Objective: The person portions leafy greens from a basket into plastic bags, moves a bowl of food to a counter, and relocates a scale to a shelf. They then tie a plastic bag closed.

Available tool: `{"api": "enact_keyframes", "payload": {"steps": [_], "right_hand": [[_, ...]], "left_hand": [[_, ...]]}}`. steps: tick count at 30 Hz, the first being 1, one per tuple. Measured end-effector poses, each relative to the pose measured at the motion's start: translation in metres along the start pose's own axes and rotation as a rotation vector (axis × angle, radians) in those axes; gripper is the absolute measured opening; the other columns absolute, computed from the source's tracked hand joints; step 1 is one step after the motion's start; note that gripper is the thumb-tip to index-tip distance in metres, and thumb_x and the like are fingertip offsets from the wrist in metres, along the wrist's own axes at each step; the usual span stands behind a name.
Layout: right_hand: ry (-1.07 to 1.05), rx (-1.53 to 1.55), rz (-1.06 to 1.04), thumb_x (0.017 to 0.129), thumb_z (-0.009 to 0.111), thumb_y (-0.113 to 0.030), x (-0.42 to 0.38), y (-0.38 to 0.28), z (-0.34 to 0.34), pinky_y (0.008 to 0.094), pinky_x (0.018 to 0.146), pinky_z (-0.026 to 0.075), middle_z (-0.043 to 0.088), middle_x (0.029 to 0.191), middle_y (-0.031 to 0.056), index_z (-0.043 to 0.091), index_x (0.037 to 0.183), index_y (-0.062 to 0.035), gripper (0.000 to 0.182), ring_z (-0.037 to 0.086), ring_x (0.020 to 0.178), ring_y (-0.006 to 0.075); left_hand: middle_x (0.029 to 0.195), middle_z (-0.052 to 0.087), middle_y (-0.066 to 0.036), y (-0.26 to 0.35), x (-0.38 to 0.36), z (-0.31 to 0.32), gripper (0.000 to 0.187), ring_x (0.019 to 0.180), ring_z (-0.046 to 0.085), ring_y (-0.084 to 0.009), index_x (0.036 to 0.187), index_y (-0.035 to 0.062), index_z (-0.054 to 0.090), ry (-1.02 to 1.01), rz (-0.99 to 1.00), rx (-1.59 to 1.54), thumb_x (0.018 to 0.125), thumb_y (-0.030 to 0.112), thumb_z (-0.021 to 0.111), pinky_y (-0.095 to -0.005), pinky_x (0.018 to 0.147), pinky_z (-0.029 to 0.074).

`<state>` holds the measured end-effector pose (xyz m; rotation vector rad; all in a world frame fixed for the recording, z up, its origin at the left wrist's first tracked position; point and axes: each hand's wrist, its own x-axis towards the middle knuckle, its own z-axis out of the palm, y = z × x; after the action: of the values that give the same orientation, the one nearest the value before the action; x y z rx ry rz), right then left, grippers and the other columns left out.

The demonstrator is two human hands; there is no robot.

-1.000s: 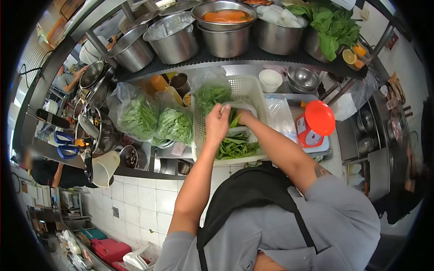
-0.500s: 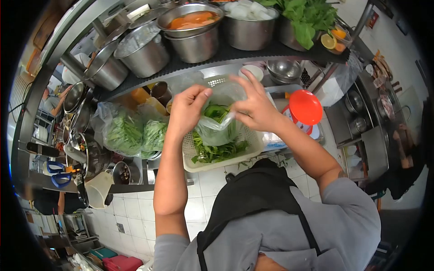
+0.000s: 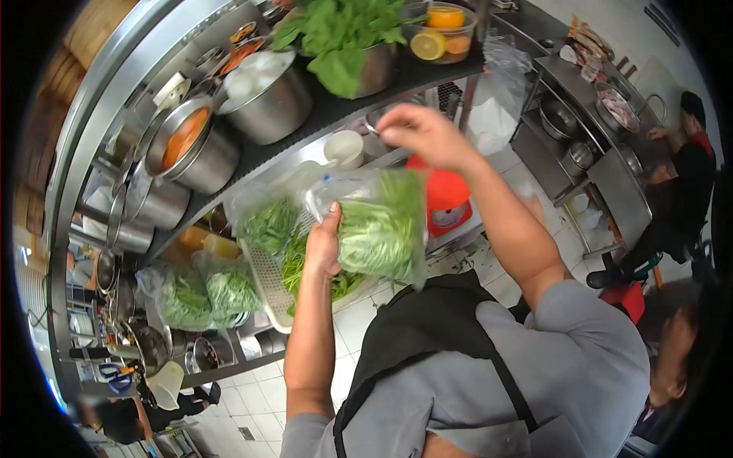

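Observation:
My left hand (image 3: pixel 324 244) grips the edge of a clear plastic bag of leafy greens (image 3: pixel 378 237), thumb on its near face. The bag is held up in front of my apron. My right hand (image 3: pixel 427 136) is raised beyond it, above a red kitchen scale (image 3: pixel 445 217), its fingers smeared by motion. Under the held bag is a cream plastic basket (image 3: pixel 269 294) with loose green stems (image 3: pixel 294 267) in it. Another clear bag of greens (image 3: pixel 267 225) sits at the basket's far left side.
Two more bagged greens (image 3: pixel 185 296) rest left of the basket. Overhead, a shelf carries metal pots (image 3: pixel 271 99), a pot of leaves (image 3: pixel 336 65) and a tub of cut citrus (image 3: pixel 443 42). A person in dark clothes (image 3: pixel 664 195) stands at the right counter.
Both hands were at an open bag above the basket. Now my left hand holds up a full bag of greens, my right hand is apart from it, and the view has turned right.

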<state>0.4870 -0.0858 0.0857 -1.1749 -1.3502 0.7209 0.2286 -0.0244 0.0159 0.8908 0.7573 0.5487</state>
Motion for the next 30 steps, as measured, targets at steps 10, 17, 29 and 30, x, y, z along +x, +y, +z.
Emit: {"api": "enact_keyframes", "payload": {"steps": [10,17,29,30], "right_hand": [[0.508,0.291,0.287,0.091,0.062,-0.015,-0.066,0.079,-0.108,0.0228,0.065,0.046,0.065,0.083,0.0016,0.063,0.097,-0.0041,0.012,0.058,0.071,0.0085],[0.469,0.284,0.363,0.091,0.063,-0.016,-0.088,0.104,-0.130,0.0224,0.066,0.046,0.064,0.083,0.0014,0.063,0.097,-0.0039,0.014,0.056,0.072,0.0081],[0.417,0.310,0.418,0.091,0.060,-0.015,-0.108,0.131,-0.154,0.0225,0.066,0.046,0.063,0.083,0.0017,0.062,0.097,-0.0017,0.015,0.055,0.072,0.0077],[0.418,0.330,0.418,0.091,0.060,-0.015,-0.110,0.129,-0.155,0.0227,0.066,0.046,0.063,0.083,0.0017,0.062,0.097,-0.0011,0.015,0.055,0.072,0.0077]], "left_hand": [[0.110,0.062,-0.015,-0.085,0.086,0.119,0.044,0.096,0.063,-0.0249,0.119,-0.0076,0.052,0.125,0.284,-0.304,0.102,0.033,0.048,-0.0408,0.082,0.054],[0.112,0.062,-0.017,-0.103,0.077,0.128,0.046,0.095,0.065,-0.0252,0.121,-0.0083,0.051,0.225,0.337,-0.200,0.102,0.034,0.048,-0.0393,0.081,0.055],[0.136,0.046,-0.018,-0.106,0.032,0.109,0.073,0.124,0.046,-0.0262,0.143,-0.0032,0.030,0.466,0.365,-0.001,0.092,0.036,0.065,-0.0442,0.104,0.036],[0.142,0.041,-0.019,-0.106,0.029,0.106,0.085,0.130,0.041,-0.0293,0.147,-0.0019,0.022,0.487,0.348,0.037,0.090,0.041,0.067,-0.0504,0.105,0.033]]}}
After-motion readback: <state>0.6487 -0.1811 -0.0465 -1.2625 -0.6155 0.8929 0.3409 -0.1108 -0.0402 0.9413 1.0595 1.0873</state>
